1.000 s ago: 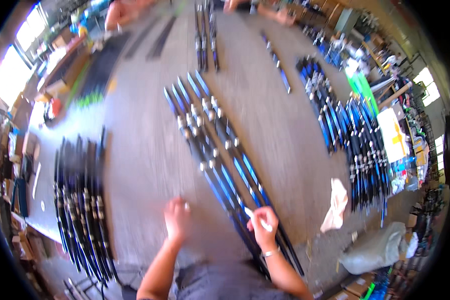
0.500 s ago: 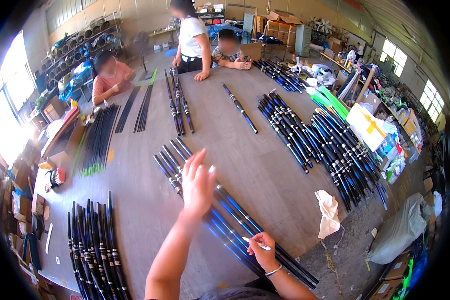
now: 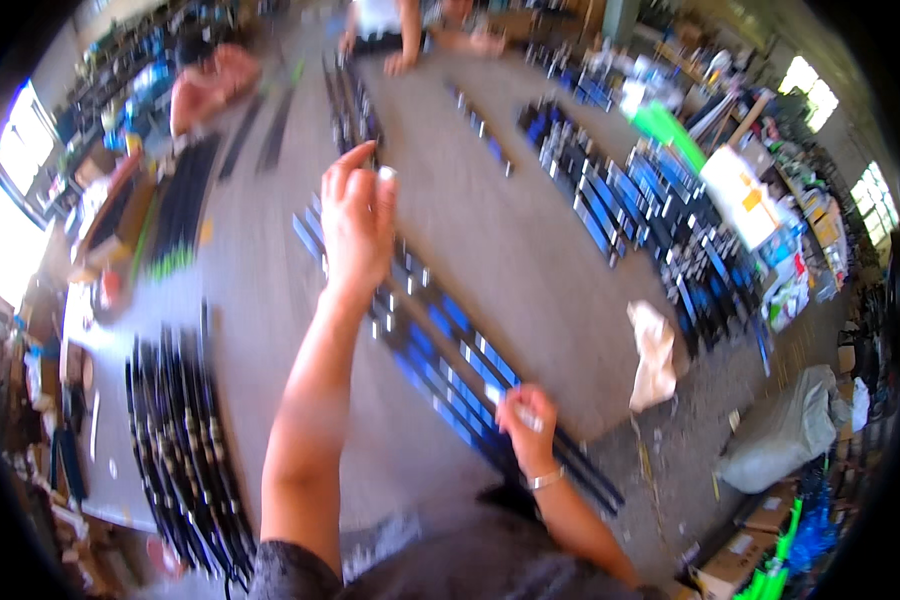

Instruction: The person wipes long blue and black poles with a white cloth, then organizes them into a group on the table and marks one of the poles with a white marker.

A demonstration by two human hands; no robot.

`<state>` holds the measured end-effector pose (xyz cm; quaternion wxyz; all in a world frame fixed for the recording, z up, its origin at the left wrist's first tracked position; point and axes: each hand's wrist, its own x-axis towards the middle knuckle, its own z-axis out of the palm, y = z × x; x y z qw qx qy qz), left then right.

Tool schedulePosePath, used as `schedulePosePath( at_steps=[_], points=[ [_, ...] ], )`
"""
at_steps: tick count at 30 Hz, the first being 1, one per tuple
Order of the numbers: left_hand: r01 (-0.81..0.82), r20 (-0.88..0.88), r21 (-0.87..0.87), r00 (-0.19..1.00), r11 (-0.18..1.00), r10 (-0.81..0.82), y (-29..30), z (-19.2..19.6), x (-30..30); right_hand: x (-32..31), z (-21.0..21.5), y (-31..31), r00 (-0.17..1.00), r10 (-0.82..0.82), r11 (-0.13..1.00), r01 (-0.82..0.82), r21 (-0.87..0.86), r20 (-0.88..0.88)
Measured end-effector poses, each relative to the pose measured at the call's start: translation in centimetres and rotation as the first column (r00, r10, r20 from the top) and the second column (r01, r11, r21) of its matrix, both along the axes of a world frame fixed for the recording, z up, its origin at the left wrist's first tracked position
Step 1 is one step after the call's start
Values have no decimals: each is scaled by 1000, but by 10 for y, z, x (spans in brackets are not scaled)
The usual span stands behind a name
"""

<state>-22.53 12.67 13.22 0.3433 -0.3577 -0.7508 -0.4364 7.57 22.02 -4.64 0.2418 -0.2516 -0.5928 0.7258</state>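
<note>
- Workshop hall, long grey tabletop running away from the near edge, picture blurred throughout.
- Nearest: right hand low at the near edge, closed round a small white piece, resting on the blue-and-black rods; metal band on that wrist.
- Left hand raised above the same rods, fingers loosely spread, holding nothing, covering part of the row.
- Rods lying diagonally across the tabletop's middle, side by side, near ends at the right hand.
- Left of the forearm: bundle of black rods at the tabletop's left edge.
- Right of the rods: bare strip of tabletop, then white rag at the right edge.
- Beyond the edge: grey sack on the floor.
- Farther right: more blue rods, white flat package, green sheet.
- Far end: other people at the tabletop.
</note>
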Motion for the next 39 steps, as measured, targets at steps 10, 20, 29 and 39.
schedulePosePath(
  at_steps=[10,20,29,39],
  points=[
    [-372,487,-278,740,885,464,-185,-232,96,-21,0,-22,984,146,988,-141,-56,98],
    [-371,418,-370,752,852,509,-196,-242,114,-32,-23,-29,962,170,976,-194,99,213],
    [-374,415,-352,760,858,501,-197,-242,113,-34,-21,-31,962,163,974,-193,121,219],
    [-373,419,-348,759,860,499,-196,-241,113,-36,-24,-31,960,147,977,-179,117,239]
  ],
)
